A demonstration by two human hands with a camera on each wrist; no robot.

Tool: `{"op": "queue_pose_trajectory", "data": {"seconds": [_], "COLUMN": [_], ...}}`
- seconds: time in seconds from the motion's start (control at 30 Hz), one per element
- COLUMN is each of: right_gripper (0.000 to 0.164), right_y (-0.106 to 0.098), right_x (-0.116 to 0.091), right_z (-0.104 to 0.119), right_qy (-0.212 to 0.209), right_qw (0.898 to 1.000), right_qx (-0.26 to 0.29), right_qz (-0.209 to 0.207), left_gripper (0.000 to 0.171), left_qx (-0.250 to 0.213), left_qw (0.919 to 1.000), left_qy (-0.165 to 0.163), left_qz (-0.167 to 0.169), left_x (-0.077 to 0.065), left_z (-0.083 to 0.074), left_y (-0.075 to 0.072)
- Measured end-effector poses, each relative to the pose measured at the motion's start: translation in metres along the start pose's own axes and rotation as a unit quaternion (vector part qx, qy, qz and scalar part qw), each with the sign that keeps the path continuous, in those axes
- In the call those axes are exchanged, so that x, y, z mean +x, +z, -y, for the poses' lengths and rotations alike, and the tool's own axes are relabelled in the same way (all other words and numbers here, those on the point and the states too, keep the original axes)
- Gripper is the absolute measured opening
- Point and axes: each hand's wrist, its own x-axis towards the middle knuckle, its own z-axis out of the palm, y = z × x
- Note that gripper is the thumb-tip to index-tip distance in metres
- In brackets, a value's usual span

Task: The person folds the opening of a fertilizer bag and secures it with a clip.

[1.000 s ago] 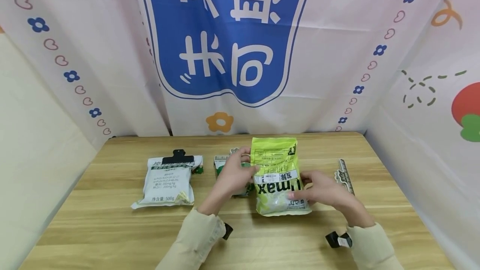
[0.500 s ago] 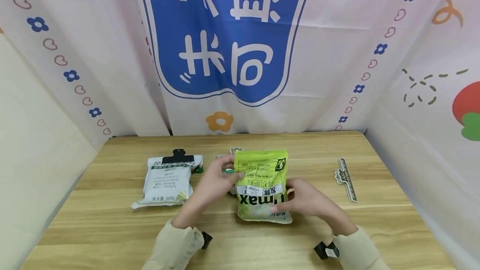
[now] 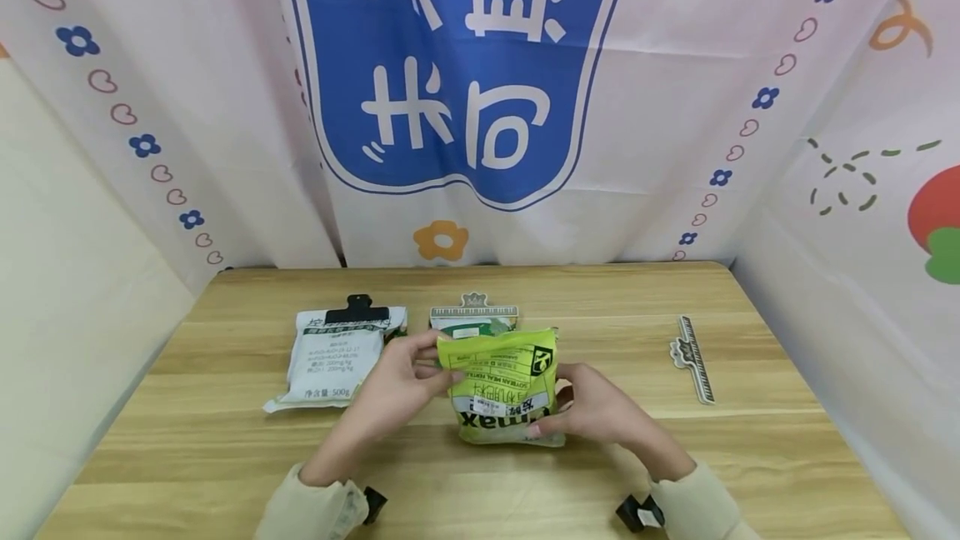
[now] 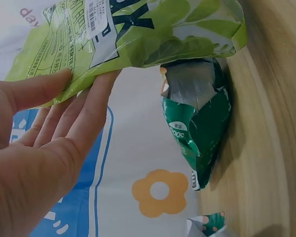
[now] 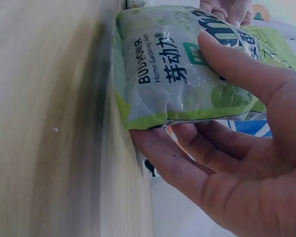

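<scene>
Lime-green bag [image 3: 504, 394] I'm watching, left hand [image 3: 401, 379] pinching its upper edge, right hand [image 3: 598, 408] gripping its lower side, front bulging

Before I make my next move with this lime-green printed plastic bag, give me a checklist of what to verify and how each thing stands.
1. Left grip on the lime-green printed plastic bag: ok, holding it near its upper corner.
2. Right grip on that bag: ok, holding its lower side.
3. Clip fitted on that bag: not ok, none visible on it.
4. That bag's top sealed: cannot tell.
5. Loose grey ruler-marked clip within sight: ok, lying on the wood-grain table, untouched by either grip.
6. Green foil bag behind not touching the lime-green one: cannot tell, they overlap in view.
</scene>
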Motion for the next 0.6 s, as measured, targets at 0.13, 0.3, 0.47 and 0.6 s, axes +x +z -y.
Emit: {"op": "queue_pose_trajectory", "data": {"seconds": [0.13,0.3,0.47,0.6], "right_gripper": [0.06,0.058,0.065,0.066], "right_y": [0.003,0.009,0.013,0.008], "right_x": [0.0,0.001,0.0,-0.004], "right_z": [-0.001,-0.004,-0.008,-0.006], "right_qy": [-0.019,-0.032,-0.055,-0.071], "right_qw": [0.999,0.998,0.997,0.996], "right_qx": [-0.032,-0.049,-0.054,-0.054], "right_qz": [-0.01,-0.008,0.016,0.024], "left_gripper": [0.026,0.026,0.025,0.025], "left_qx": [-0.001,-0.008,0.004,0.017], "left_qw": [1.0,0.9997,0.999,0.9983], "left_qy": [-0.006,-0.011,0.012,0.02], "left_qz": [0.007,0.019,0.044,0.052], "left_x": [-0.005,-0.008,-0.009,-0.009], "left_z": [0.002,0.006,0.008,0.008], "left_y": [-0.005,-0.007,-0.006,-0.006]}}
